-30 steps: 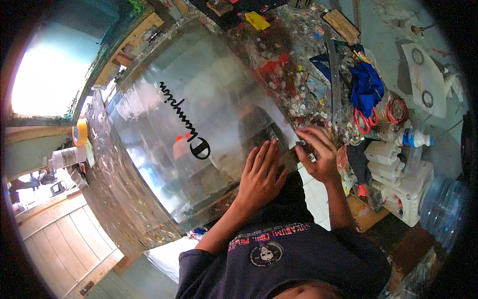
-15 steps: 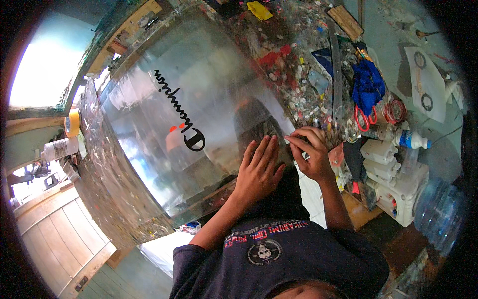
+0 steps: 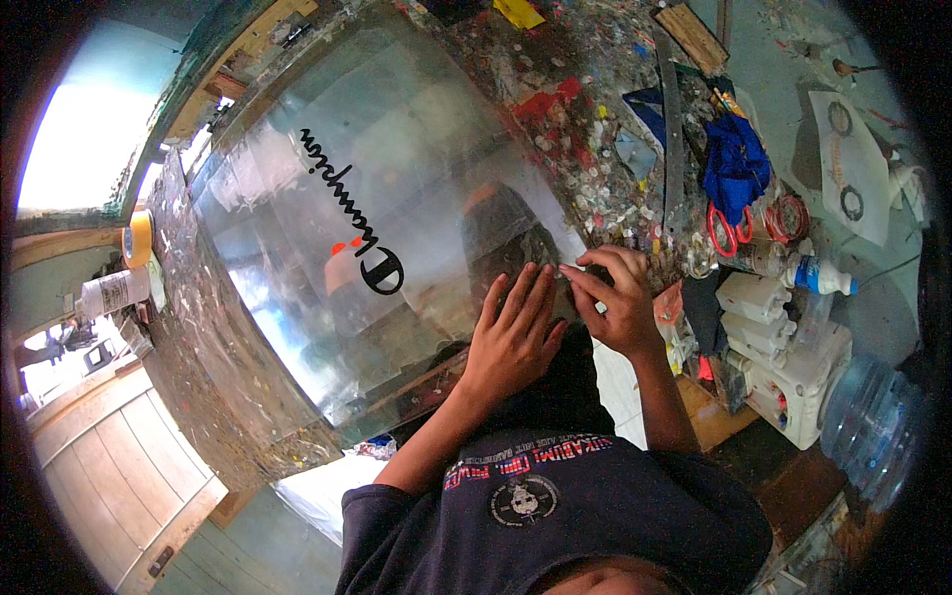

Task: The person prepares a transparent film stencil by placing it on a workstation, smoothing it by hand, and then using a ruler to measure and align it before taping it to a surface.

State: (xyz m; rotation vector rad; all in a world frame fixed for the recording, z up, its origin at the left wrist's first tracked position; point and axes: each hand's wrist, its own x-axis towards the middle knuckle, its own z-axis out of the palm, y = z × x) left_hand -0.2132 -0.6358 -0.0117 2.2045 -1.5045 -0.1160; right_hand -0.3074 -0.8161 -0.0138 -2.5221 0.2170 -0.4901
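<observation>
Transparent film (image 3: 397, 208) on table | left hand (image 3: 513, 332) spread flat | right hand (image 3: 617, 297) pinching film corner

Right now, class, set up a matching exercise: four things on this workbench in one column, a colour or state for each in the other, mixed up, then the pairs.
Things:
1. scissors
2. tape roll
3. left hand
4. cloth

Colour or state:
a. blue
b. flat on the clear sheet
c. red handles
d. yellow

Pairs: 1-c, 2-d, 3-b, 4-a
</observation>
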